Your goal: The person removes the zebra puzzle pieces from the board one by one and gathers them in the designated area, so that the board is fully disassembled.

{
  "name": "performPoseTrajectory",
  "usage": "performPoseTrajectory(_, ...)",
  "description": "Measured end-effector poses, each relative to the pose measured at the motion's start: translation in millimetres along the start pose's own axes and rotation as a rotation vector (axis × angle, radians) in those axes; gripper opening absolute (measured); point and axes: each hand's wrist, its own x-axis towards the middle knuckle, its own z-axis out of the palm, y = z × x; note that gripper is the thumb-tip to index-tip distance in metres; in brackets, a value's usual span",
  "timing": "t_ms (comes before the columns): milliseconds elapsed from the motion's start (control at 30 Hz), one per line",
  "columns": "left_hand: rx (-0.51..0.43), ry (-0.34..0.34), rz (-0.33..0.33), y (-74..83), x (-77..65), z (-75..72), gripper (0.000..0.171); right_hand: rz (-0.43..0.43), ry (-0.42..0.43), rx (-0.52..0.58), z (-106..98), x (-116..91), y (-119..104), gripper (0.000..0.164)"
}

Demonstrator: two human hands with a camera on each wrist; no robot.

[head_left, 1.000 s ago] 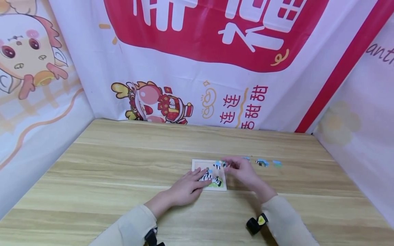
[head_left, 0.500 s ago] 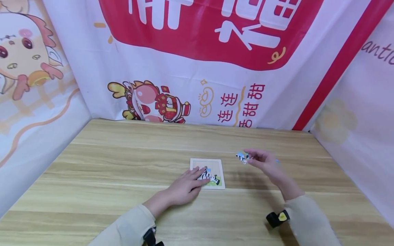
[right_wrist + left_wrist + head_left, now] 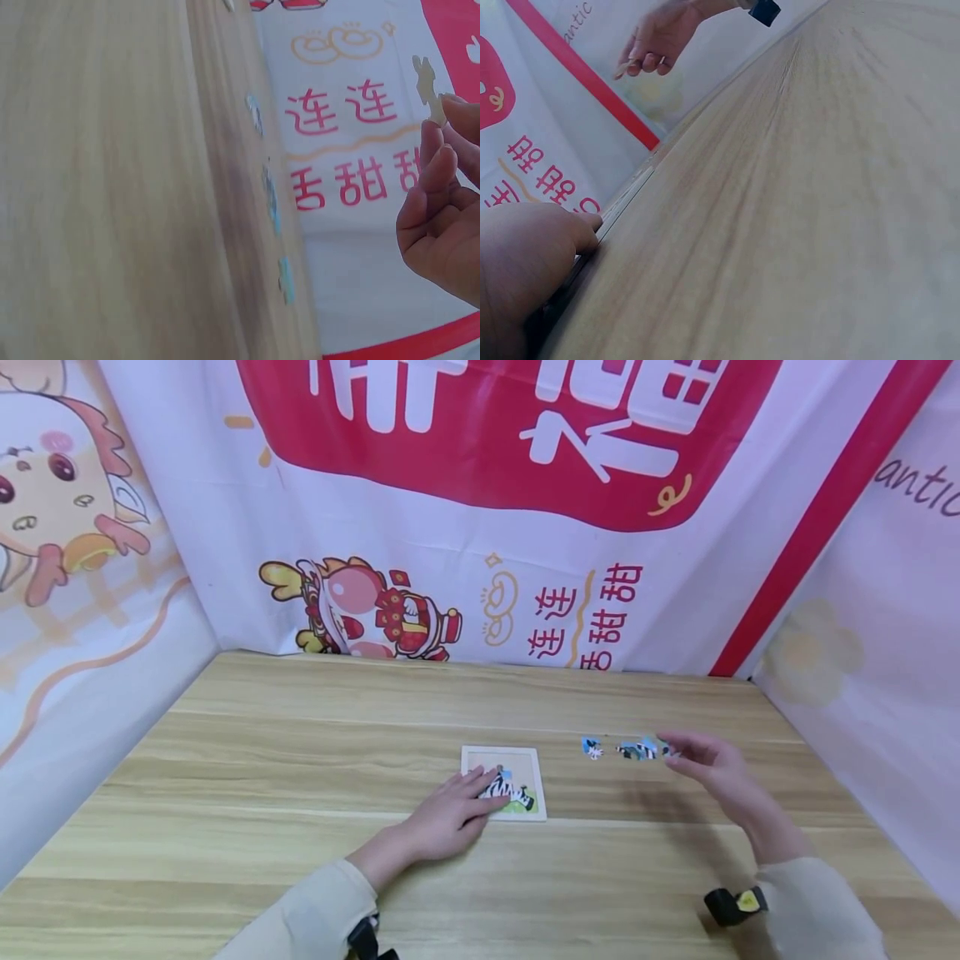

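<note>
My left hand rests flat with its fingers spread over a small pale puzzle frame. Inside the frame lies a zebra-picture puzzle part, partly covered by those fingers. To the right, my right hand is raised above the table and pinches a jigsaw piece between thumb and fingertips; its plain back shows in the right wrist view. Below it, loose jigsaw pieces lie in a row, among them a blue and white one and a dark patterned one. The upper part of the frame shows bare backing.
The wood-grain table meets a white and red printed cloth at its back edge. Printed cloth also hangs on the left and right sides. A black camera is strapped on the right wrist.
My right hand has lifted a striped piece from the frame's upper right and carried it rightward, above the loose pieces. The left hand stays on the frame. The head view has shifted slightly.
</note>
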Motion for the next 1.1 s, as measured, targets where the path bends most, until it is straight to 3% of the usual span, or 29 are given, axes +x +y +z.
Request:
performPoseTrajectory(200,-0.012,0.012,0.006,0.4,-1.2,-0.9,0.037,-0.055,-0.032,0.006,-11,-5,19,0.037)
performPoseTrajectory(500,-0.011,0.008,0.004,0.8,-0.8,0.2,0.037,-0.050,-0.038,-0.009,-24,-15,44,0.038)
performPoseTrajectory(800,-0.035,0.014,0.017,0.5,-0.2,-0.5,0.037,-0.005,-0.015,-0.018,-31,-17,65,0.040)
performPoseTrajectory(1100,-0.031,0.013,0.023,-0.6,0.3,-0.5,0.037,0.142,-0.004,-0.049,-34,-17,76,0.045)
